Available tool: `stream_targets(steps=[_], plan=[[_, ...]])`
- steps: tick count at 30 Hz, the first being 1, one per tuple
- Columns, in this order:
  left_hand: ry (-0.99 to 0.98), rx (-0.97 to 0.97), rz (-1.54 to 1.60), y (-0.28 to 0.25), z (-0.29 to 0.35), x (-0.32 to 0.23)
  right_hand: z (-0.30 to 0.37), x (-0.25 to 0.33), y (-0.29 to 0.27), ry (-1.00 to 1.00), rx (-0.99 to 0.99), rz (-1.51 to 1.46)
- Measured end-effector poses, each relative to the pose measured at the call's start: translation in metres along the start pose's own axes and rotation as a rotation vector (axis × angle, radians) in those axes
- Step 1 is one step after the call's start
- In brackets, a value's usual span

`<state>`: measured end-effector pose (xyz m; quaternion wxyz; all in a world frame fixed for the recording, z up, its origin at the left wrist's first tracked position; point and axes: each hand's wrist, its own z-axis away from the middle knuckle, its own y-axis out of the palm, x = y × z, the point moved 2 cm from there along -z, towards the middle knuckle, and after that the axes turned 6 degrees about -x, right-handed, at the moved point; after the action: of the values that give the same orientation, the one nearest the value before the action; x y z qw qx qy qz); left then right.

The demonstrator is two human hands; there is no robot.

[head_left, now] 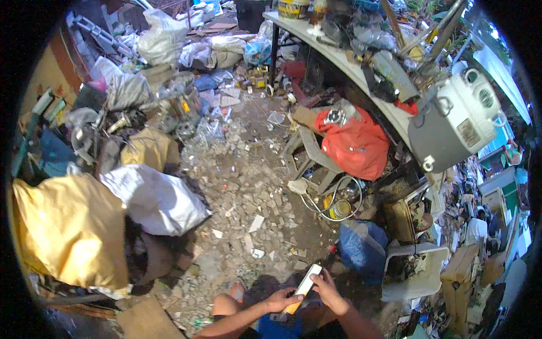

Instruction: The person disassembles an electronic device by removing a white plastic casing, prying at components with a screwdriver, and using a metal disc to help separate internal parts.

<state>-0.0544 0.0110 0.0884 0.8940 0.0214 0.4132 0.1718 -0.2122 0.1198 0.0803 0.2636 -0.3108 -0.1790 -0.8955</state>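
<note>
One wide stretch of rubble-strewn ground (243,181), thick with pale broken chips, between heaps of scrap to either side. Along the upper right, a long pale tabletop (333,50), crowded with plastic and odds and ends. At far left, a large golden-yellow sack (73,231), bulging and creased in bright light; just beside, a smaller white sack (161,198). By the near end of the tabletop, a boxy grey-and-white container (446,124), with a round pale fitting low on one side. Farther left, a crumpled red bag (355,144) over a wooden stool (307,147). Nearer, to the right of both hands, a white plastic bin (415,288), and next to it a rumpled blue bag (361,248). Below the stool, a looped pale hose (359,200).

Low in view, in front of the body, the left hand (279,301): curled, not spread, around the lower part of a slim white-and-yellow bar (307,281). Opposite, the right hand (326,289): thumb and fingers pinching the bar's right edge, close to the white upper end. Underside fingers hidden; firmness of grip impossible to tell. Bar held aslant, white end up and to the right, yellow end toward the body.

Smallest, inside the hose's loop, a yellow can (340,210).
</note>
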Motion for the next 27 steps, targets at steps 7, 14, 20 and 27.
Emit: stream_targets(steps=[7, 14, 20, 27], plan=[[-0.074, 0.014, -0.002, -0.065, 0.23, -0.107, 0.164, 0.1, 0.145, 0.057, 0.113, 0.344], [0.168, 0.095, -0.024, -0.146, 0.328, -0.101, 0.249, 0.156, 0.261, 0.105, 0.326, 0.173], [0.051, 0.041, 0.157, -0.156, 0.315, -0.13, 0.228, 0.177, 0.254, 0.02, 0.381, 0.103], [-0.045, -0.075, -0.026, -0.141, 0.268, -0.226, 0.19, 0.218, 0.226, -0.08, 0.226, 0.144]])
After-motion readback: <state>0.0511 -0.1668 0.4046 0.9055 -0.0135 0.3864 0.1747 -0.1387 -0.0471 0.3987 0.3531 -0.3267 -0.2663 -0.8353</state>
